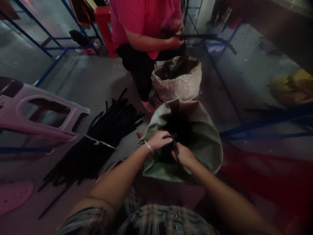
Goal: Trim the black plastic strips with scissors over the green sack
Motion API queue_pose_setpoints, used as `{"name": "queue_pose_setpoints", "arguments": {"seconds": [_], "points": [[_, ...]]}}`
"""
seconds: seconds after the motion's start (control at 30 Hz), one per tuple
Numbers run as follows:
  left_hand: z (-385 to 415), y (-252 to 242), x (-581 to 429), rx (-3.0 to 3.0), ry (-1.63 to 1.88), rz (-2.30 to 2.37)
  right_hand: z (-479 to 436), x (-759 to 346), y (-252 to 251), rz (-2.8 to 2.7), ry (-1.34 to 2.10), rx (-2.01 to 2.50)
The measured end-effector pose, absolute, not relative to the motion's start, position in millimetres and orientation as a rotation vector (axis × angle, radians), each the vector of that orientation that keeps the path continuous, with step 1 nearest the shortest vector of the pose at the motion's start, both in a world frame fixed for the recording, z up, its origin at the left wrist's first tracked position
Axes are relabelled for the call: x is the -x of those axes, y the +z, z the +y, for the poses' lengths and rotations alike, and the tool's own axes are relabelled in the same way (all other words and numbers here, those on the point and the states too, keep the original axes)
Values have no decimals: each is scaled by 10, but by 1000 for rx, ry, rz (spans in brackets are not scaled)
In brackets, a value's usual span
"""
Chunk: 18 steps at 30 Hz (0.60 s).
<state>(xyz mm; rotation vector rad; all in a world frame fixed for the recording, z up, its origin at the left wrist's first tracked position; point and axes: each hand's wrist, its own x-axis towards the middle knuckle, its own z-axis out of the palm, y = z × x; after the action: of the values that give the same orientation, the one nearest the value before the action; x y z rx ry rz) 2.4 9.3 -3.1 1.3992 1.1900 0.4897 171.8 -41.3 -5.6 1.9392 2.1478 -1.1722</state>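
Over the open mouth of a green woven sack [207, 140], my two hands meet. My left hand [158, 141], with a bracelet at the wrist, is closed, its thumb and fingertips pinching a slim black strip [175, 145]. My right hand [185, 155] is closed around the lower part of the same dark piece; whether a tool is among it I cannot make out. Dark material [179, 125] fills the sack's inside, too dim to tell apart. On the floor to the left lies a bundle of long black strips [80, 156], tied with a pale cord [101, 143].
Opposite me a person in a pink top [146, 19] holds long black strips [205, 36] above a beige sack [179, 86]. A pink plastic stool [49, 111] stands left, a red stool [104, 26] behind. Blue metal frames [269, 122] stand at both sides.
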Motion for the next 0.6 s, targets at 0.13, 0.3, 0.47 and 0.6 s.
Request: {"name": "queue_pose_setpoints", "arguments": {"seconds": [0.13,0.3,0.47,0.6], "points": [[102,-30,-10,-1449,503,1202,-430,-1721,-84,2167,-1122,-1944],[89,-30,-9,-1361,472,1247,-440,-1714,-127,2198,-1061,-1994],[87,-32,62,-1426,426,1298,-424,-1736,-128,2206,-1064,-2059],[98,24,87,-1531,403,1336,-424,-1752,-172,2247,-1142,-2077]]}}
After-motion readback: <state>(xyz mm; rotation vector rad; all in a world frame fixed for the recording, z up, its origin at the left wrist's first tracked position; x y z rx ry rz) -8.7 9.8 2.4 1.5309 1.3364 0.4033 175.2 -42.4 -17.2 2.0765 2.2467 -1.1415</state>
